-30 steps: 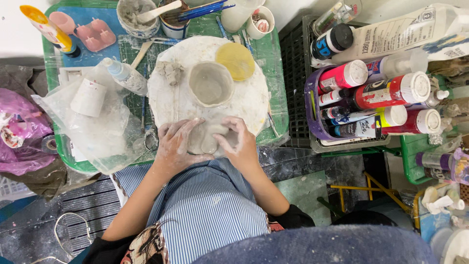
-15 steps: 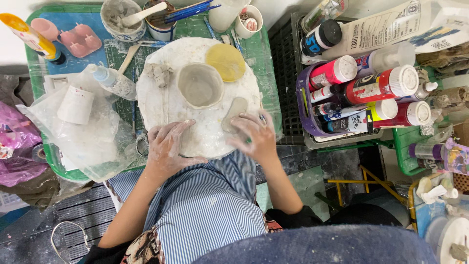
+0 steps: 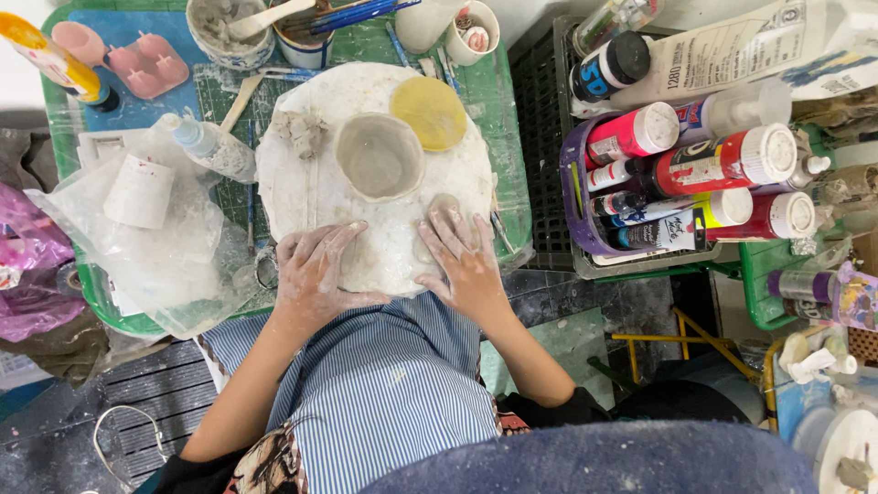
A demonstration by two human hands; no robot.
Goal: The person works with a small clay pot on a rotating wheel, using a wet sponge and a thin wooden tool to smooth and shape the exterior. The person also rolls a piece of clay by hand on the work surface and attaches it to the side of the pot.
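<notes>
1. While both hands lie on the round white board (image 3: 302,183), I see the right hand (image 3: 468,261) flat over a small lump of grey clay (image 3: 437,220), fingers spread and loosely extended, pressing rather than clasping it.
2. My left hand (image 3: 315,270) lies palm down on the board's near edge, open, with nothing held; both hands are coated in pale clay.
3. Behind the hands a small pinched clay bowl (image 3: 380,155) stands on the board, walls raised and hollow, so I judge that piece largely formed.
4. Just beside the bowl sits a yellow round sponge (image 3: 430,112), and to its left some loose clay scraps (image 3: 300,133) lie unused.
5. I judge the lump under the right hand to be at an early stage: a rough slug with no clear form, partly hidden by the fingers.
6. A spray bottle (image 3: 212,146) lies on the green surface (image 3: 512,146) left of the board, and paint bottles (image 3: 713,165) fill a basket to the right, unopened as far as I can tell; no colour shows on the clay.
</notes>
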